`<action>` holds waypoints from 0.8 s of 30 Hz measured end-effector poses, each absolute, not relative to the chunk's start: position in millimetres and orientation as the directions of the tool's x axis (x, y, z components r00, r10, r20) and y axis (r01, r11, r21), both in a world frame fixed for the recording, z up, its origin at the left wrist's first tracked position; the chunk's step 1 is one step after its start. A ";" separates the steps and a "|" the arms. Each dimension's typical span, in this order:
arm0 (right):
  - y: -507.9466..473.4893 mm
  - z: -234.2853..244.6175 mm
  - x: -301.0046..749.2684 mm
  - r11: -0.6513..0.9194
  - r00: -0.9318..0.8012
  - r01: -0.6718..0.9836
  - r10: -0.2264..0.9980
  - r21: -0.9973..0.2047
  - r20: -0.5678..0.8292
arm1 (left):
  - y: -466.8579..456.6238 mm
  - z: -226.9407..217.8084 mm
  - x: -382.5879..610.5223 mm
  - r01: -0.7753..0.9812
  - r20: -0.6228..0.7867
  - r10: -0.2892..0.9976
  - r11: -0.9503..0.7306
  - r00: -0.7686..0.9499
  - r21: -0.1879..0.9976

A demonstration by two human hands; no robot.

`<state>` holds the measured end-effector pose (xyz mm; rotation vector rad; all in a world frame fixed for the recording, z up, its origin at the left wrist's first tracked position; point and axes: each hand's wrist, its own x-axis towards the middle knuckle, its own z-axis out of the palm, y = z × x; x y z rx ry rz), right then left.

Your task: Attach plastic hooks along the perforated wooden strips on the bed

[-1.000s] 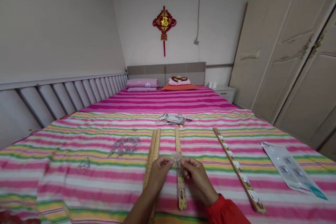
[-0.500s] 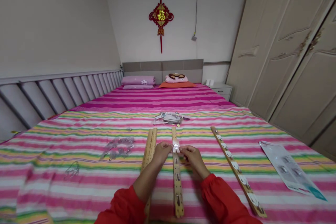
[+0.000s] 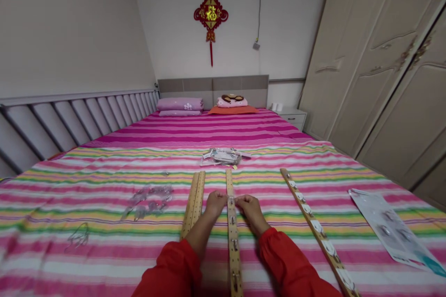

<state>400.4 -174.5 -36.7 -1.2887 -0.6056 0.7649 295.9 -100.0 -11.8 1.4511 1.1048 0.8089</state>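
A wooden strip with holes [image 3: 233, 256] lies lengthwise between my hands, with several metal hooks along its nearer part. Near its far end, my left hand [image 3: 216, 203] and my right hand [image 3: 250, 209] pinch a small clear adhesive hook [image 3: 231, 199] from either side. The hook is over the strip; whether it touches the wood I cannot tell. Both hands have their fingertips closed on its edges. Just left of my left hand lie more wooden strips [image 3: 193, 200], partly covered by my sleeve. Off to the right, another wooden strip [image 3: 308, 213] carries several hooks on white backings.
The striped bed sheet [image 3: 104, 255] is under everything. On the left are clear plastic pieces [image 3: 151, 199] and a thin tangled loop [image 3: 79, 235]. Plastic packets [image 3: 225, 156] lie ahead. A blister card [image 3: 393, 227] rests at the right. Pillows [image 3: 180, 106] are at the headboard.
The hook between my fingers, earlier showing a pale backing and round metal centre, now sits flatter and looks clear. The view has shifted slightly; the strips stay in their places.
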 end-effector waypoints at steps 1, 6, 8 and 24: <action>-173.4 -38.7 400.5 0.099 0.622 -0.157 0.783 -0.983 -0.021 | -99.3 -13.5 296.1 0.209 -0.091 0.938 0.020 0.335 0.978; -170.8 -44.8 400.4 0.081 0.631 -0.152 0.775 -0.985 -0.033 | -98.1 -19.7 294.9 0.254 -0.101 0.929 0.007 0.356 0.967; -170.6 -45.6 400.4 0.078 0.630 -0.151 0.776 -0.985 -0.036 | -98.0 -20.1 294.6 0.269 -0.107 0.925 0.005 0.365 0.963; -166.6 -56.4 402.8 0.071 0.642 -0.097 0.767 -0.993 -0.008 | -94.7 -26.1 297.8 0.309 -0.107 0.937 -0.001 0.333 0.951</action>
